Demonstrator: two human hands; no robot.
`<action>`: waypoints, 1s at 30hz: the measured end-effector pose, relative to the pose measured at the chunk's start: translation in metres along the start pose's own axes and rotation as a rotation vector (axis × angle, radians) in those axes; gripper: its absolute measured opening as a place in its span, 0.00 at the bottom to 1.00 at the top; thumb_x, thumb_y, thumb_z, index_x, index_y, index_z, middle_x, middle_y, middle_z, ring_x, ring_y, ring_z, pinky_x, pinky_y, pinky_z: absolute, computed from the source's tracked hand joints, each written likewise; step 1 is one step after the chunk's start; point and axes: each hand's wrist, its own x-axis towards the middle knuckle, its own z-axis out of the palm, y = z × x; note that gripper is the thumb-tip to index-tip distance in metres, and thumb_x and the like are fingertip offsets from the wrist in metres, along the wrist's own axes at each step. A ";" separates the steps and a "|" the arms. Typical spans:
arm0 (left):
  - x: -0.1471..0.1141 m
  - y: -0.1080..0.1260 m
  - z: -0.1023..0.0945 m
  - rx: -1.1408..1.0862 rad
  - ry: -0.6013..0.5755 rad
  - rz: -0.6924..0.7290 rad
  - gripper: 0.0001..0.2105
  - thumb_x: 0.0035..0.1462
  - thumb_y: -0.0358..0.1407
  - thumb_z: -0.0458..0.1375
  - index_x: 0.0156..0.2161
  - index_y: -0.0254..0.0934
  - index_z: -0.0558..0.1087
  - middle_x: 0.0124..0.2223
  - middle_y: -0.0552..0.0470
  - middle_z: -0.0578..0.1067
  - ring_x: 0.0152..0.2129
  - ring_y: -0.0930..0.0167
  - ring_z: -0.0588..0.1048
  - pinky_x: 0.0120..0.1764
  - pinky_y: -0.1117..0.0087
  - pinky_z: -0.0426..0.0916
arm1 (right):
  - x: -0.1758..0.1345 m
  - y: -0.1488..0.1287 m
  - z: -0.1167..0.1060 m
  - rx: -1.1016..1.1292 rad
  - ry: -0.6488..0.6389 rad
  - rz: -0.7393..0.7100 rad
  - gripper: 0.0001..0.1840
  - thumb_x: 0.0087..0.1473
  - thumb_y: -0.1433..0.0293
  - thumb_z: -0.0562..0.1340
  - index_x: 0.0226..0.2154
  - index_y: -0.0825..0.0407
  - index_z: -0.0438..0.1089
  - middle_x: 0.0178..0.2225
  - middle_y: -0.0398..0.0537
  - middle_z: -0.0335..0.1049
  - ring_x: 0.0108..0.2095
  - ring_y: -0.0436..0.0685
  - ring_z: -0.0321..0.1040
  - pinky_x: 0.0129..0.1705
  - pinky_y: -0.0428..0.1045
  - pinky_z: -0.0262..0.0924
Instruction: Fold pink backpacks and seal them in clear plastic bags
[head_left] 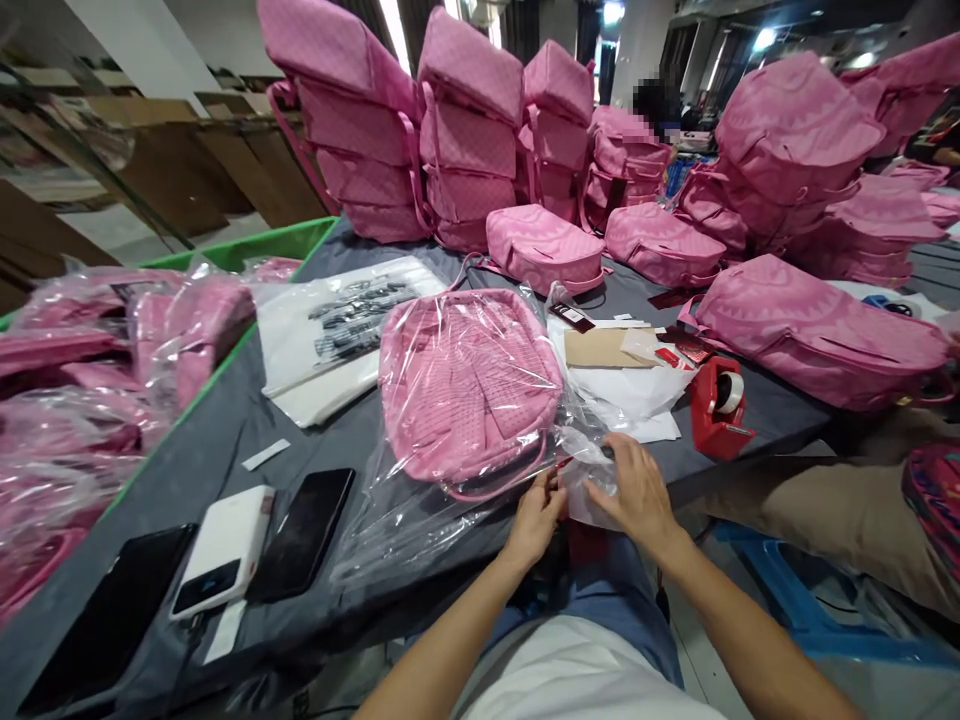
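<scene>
A pink backpack [469, 385] lies inside a clear plastic bag [420, 530] on the table in front of me. At its near right corner, my right hand [637, 495] pinches a small translucent plastic sleeve [592, 485] that hangs at the table's edge. My left hand [536, 518] is beside it, fingers curled together at a small dark red piece; what exactly they grip is partly hidden. Something dark red shows below the sleeve, between my hands, too indistinct to name.
Stacked pink backpacks [469, 120] stand along the back. A red tape dispenser [720, 408], papers and a cardboard piece [607, 348] lie right. Phones [307, 530] and a white power bank [225, 550] lie left, near a green-edged bin of bagged backpacks [187, 330]. Someone sits at right.
</scene>
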 end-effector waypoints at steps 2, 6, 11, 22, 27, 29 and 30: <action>0.006 -0.005 0.006 0.055 -0.025 0.009 0.24 0.53 0.37 0.63 0.56 0.38 0.72 0.37 0.51 0.79 0.32 0.69 0.76 0.37 0.70 0.70 | -0.007 0.004 0.010 -0.038 -0.060 0.126 0.18 0.54 0.67 0.65 0.47 0.51 0.70 0.38 0.52 0.77 0.37 0.63 0.76 0.38 0.53 0.68; 0.011 -0.014 0.007 0.026 -0.039 -0.037 0.21 0.45 0.36 0.69 0.46 0.35 0.77 0.27 0.57 0.73 0.24 0.73 0.71 0.32 0.72 0.67 | -0.027 0.022 -0.008 -0.070 -0.078 0.112 0.11 0.52 0.77 0.60 0.37 0.48 0.72 0.28 0.42 0.72 0.28 0.55 0.70 0.30 0.47 0.59; 0.006 -0.008 0.002 -0.088 -0.116 -0.091 0.18 0.44 0.43 0.70 0.39 0.34 0.77 0.23 0.60 0.69 0.18 0.76 0.66 0.24 0.75 0.63 | -0.051 0.023 -0.029 -0.362 0.038 -0.163 0.15 0.48 0.84 0.60 0.34 0.50 0.71 0.32 0.48 0.72 0.34 0.57 0.67 0.36 0.49 0.56; -0.013 0.013 0.007 -0.231 -0.290 -0.050 0.19 0.58 0.50 0.60 0.42 0.34 0.78 0.36 0.50 0.80 0.30 0.69 0.77 0.40 0.67 0.74 | -0.088 0.004 0.028 -0.234 -0.425 -0.139 0.48 0.49 0.77 0.63 0.71 0.56 0.50 0.44 0.55 0.74 0.42 0.63 0.70 0.46 0.56 0.65; -0.016 0.005 -0.024 0.434 -0.352 0.307 0.17 0.63 0.31 0.50 0.53 0.34 0.75 0.46 0.44 0.80 0.41 0.64 0.79 0.48 0.62 0.74 | -0.086 -0.004 0.034 -0.329 -0.245 -0.016 0.42 0.46 0.62 0.73 0.62 0.56 0.65 0.53 0.64 0.69 0.53 0.71 0.65 0.53 0.60 0.63; -0.012 0.003 -0.036 0.839 -0.188 0.601 0.19 0.63 0.26 0.49 0.56 0.33 0.73 0.51 0.40 0.79 0.48 0.61 0.78 0.52 0.59 0.72 | -0.091 -0.004 0.044 -0.362 -0.174 -0.036 0.45 0.41 0.65 0.76 0.61 0.55 0.65 0.58 0.65 0.67 0.58 0.72 0.62 0.57 0.60 0.60; -0.009 0.004 -0.039 1.004 -0.149 0.763 0.20 0.64 0.25 0.49 0.58 0.34 0.72 0.54 0.39 0.78 0.53 0.60 0.76 0.55 0.58 0.71 | -0.094 -0.004 0.049 -0.377 -0.149 -0.049 0.47 0.40 0.67 0.77 0.62 0.55 0.65 0.60 0.65 0.67 0.60 0.72 0.61 0.58 0.60 0.60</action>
